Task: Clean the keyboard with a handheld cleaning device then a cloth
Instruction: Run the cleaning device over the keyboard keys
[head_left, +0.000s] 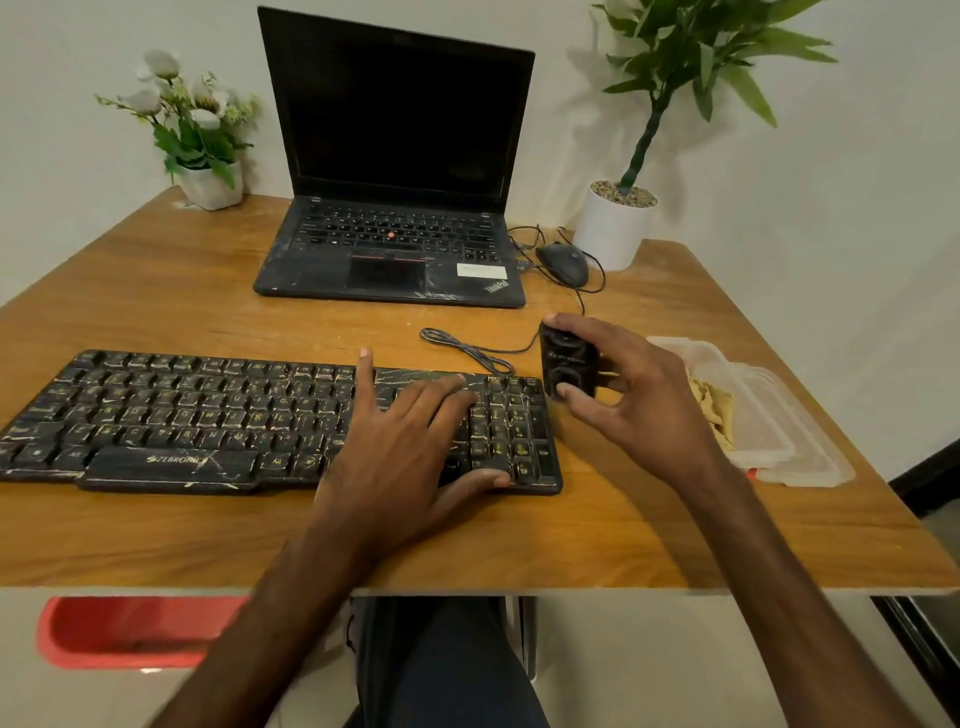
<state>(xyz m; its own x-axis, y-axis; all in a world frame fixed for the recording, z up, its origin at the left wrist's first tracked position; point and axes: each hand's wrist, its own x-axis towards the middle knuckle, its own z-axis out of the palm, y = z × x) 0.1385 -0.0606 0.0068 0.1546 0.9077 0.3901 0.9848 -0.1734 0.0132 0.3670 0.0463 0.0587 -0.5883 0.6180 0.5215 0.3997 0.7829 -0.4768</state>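
Observation:
A black keyboard (197, 415) with worn yellow markings lies across the near left of the wooden table (156, 291). My left hand (410, 441) rests flat on its right part, fingers spread over the keys beside the number pad. Just past the keyboard's right end stands a small black handheld cleaning device (569, 364), upright on the table. My right hand (639, 400) is wrapped around it, thumb at its lower front and fingers over its top. A yellowish cloth (714, 405) lies in a clear plastic container (779, 431) to the right.
An open black laptop (395, 244) sits at the back centre, a wired mouse (563, 262) to its right. The keyboard's cable (467, 351) loops behind the keyboard. A flower pot (210, 184) stands back left, a white plant pot (613, 228) back right. A red bin (130, 631) is under the table.

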